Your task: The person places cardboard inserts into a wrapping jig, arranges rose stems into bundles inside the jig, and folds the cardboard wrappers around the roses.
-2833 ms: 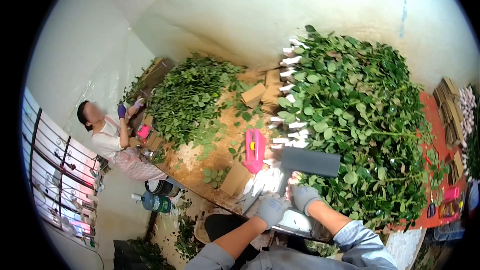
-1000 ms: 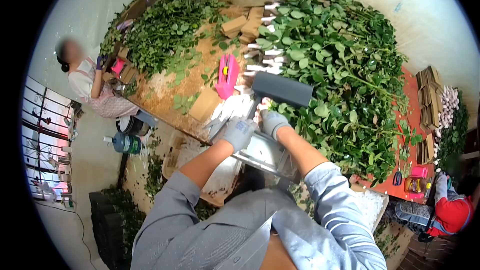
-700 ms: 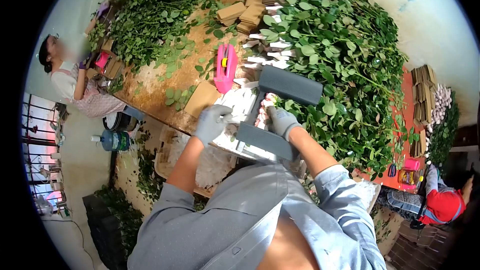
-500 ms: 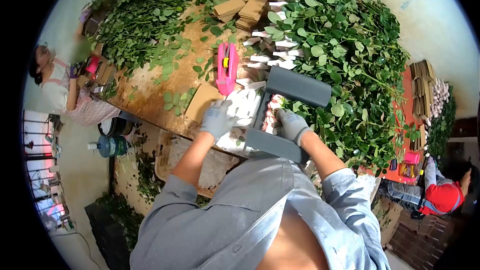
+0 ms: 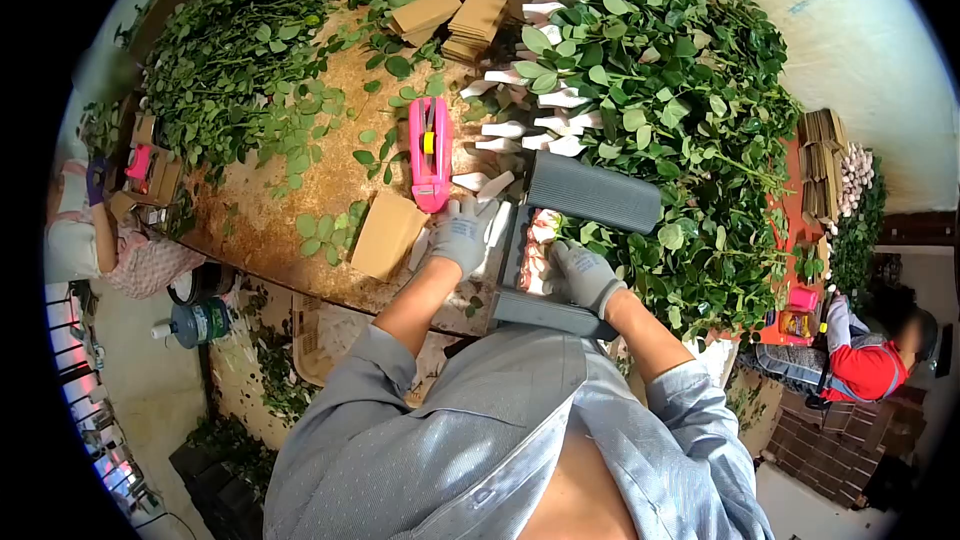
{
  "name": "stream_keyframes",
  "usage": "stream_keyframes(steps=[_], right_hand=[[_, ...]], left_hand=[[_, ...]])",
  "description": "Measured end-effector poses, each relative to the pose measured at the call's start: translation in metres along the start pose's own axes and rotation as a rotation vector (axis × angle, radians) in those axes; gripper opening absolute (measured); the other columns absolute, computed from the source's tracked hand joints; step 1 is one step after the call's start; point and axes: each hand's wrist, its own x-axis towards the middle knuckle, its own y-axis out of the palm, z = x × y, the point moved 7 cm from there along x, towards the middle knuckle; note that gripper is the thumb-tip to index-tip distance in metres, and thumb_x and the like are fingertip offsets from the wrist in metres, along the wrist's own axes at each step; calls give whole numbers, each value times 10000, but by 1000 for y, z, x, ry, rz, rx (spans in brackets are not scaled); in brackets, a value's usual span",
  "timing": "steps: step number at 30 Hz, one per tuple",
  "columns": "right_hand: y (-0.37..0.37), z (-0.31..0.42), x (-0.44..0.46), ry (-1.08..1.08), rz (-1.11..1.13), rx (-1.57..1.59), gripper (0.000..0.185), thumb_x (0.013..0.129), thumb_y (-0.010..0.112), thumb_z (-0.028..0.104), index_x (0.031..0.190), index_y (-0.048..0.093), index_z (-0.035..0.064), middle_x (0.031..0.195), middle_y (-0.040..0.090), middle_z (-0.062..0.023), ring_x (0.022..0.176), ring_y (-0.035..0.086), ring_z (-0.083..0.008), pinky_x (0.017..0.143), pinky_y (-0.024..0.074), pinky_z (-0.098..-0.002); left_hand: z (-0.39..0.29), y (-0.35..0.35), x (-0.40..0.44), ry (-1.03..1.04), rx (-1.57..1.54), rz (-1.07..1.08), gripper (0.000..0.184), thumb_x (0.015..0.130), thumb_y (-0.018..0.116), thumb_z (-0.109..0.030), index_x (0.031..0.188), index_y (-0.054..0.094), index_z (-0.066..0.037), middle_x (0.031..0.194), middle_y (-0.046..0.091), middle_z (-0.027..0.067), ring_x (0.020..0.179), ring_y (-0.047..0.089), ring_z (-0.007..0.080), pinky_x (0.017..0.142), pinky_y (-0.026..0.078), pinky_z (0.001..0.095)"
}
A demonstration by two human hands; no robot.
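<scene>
A grey ridged cradle [image 5: 595, 192] stands in front of me with pale pink and white rose heads [image 5: 538, 250] lying in its channel. My right hand [image 5: 588, 275], in a grey-white glove, is in the channel beside the blooms, with fingers curled round what appear to be their stems; leaves partly hide the grip. On the left, my gloved left hand [image 5: 460, 238] reaches over loose white sleeves [image 5: 495, 238], fingers extended and touching them. Just beyond its fingertips lies a pink stapler [image 5: 430, 155] with a yellow part. A brown cardboard piece [image 5: 388, 235] is left of that hand.
Leafy rose stems [image 5: 690, 130] with white-wrapped heads are heaped at right. More greenery [image 5: 250, 60] covers the far left, near cardboard stacks [image 5: 475, 22]. A crate [image 5: 315, 340] stands below the table edge. Co-workers are at left [image 5: 130, 250] and right [image 5: 870, 365].
My left hand has moved forward over the white sleeves, towards the stapler. My right hand stays beside the rose heads. The whole view has shifted slightly.
</scene>
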Motion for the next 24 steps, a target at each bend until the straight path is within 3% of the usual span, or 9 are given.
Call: stream_keyframes(steps=[3, 4, 7, 8, 13, 15, 19, 21, 24], right_hand=[[2, -1, 1, -32, -3, 32, 449, 860, 712, 175, 1261, 530, 82, 1099, 666, -181, 1014, 663, -378, 850, 527, -458], [2, -2, 1, -47, -21, 44, 447, 868, 703, 180, 1266, 525, 80, 1109, 659, -192, 1016, 660, -388, 852, 525, -464], [4, -3, 0, -30, -2, -46, 431, 885, 688, 211, 1256, 517, 75, 1128, 639, -219, 1018, 652, -413, 855, 520, -485], [5, -3, 0, -39, 0, -49, 431, 885, 688, 211, 1256, 517, 75, 1128, 639, -219, 1018, 652, -413, 855, 520, -485], [11, -8, 3, -27, 12, -50, 399, 894, 682, 259, 1196, 511, 63, 1144, 617, -243, 1023, 643, -431, 860, 511, -510], [12, -11, 4, -43, -52, -36, 429, 836, 731, 301, 1148, 568, 56, 1094, 626, -219, 1016, 631, -408, 880, 500, -484], [10, -9, 4, -50, -24, -39, 465, 834, 741, 304, 1181, 559, 53, 1124, 627, -234, 1005, 641, -418, 871, 508, -485], [13, -11, 5, -58, -39, -25, 465, 831, 749, 291, 1181, 558, 51, 1126, 627, -240, 1016, 639, -419, 873, 508, -485], [8, -6, 3, -56, -34, -32, 465, 831, 753, 272, 1186, 557, 45, 1102, 635, -239, 1011, 640, -421, 867, 508, -487]], left_hand=[[11, 12, 9, 26, -147, 17, 587, 812, 680, -123, 1375, 557, -233, 1271, 489, 144, 1202, 515, 383, 907, 516, 505], [13, 11, 11, 10, -152, -16, 441, 848, 627, -104, 1282, 618, -182, 1232, 536, 160, 1122, 559, 380, 891, 521, 495], [23, 12, 24, -3, -339, 13, 346, 845, 614, -91, 1178, 673, -165, 1192, 575, 167, 1068, 613, 377, 883, 525, 491], [24, 6, 21, -3, -391, -60, 294, 823, 610, -45, 1084, 705, -142, 1139, 607, 171, 1024, 641, 375, 895, 519, 469], [30, -58, -32, -64, -533, -268, 263, 758, 581, 53, 961, 686, -78, 1020, 601, 163, 970, 622, 388, 879, 512, 436], [44, -70, -79, -116, -608, -281, 266, 751, 572, 63, 956, 686, -63, 1034, 614, 159, 973, 627, 383, 859, 515, 438], [88, -61, -189, -246, -317, -218, 296, 770, 596, 48, 1014, 704, -80, 1131, 640, 148, 1006, 633, 378, 881, 526, 450], [123, -17, -239, -479, -259, 96, 365, 794, 683, -48, 1142, 703, -159, 1198, 638, 161, 1080, 620, 386, 959, 501, 447], [113, -14, -278, -418, 39, 251, 406, 833, 704, -150, 1237, 674, -175, 1241, 648, 161, 1120, 619, 373, 995, 495, 442]])
